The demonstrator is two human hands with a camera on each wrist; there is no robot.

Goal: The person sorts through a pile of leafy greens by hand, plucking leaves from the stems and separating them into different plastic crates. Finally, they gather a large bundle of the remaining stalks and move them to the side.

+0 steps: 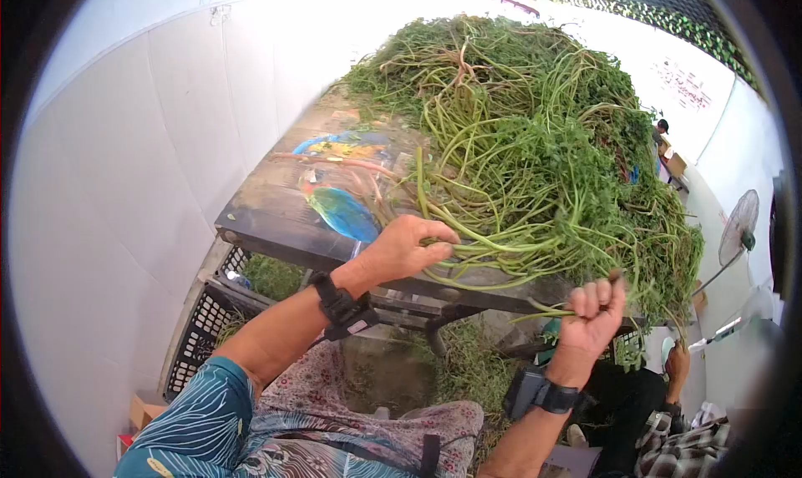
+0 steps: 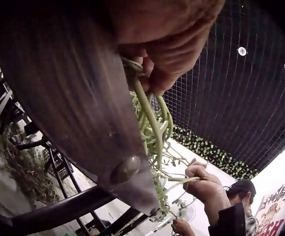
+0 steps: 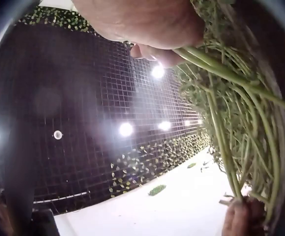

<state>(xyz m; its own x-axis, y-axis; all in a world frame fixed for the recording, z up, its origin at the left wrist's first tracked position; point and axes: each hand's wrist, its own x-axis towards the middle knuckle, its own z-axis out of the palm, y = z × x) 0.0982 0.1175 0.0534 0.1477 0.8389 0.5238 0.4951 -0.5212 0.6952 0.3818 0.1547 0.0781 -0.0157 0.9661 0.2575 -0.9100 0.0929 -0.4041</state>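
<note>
My left hand [image 1: 409, 246] pinches a few long green stems [image 1: 493, 246] at the table's near edge, thumb and forefinger closed over them. In the left wrist view, the stems [image 2: 154, 123] run out from under those fingers. Further right, my right hand [image 1: 591, 311] curls its fingers round thin stems [image 1: 547, 311] just off the edge, their cut-looking ends poking out to the left. The right wrist view shows thicker stems [image 3: 221, 73] leading from that hand [image 3: 147, 24]. Beyond both hands rises a big heap of leafy stalks [image 1: 543, 161], tangled and partly wilted.
The wooden table [image 1: 267, 194] has a painted bird on its top. Black plastic crates [image 1: 196, 336] and fallen greens [image 1: 476, 361] lie below. Another person's hand [image 1: 678, 363] works at the right side, near a standing fan [image 1: 739, 227]. A white wall [image 1: 125, 177] stands at left.
</note>
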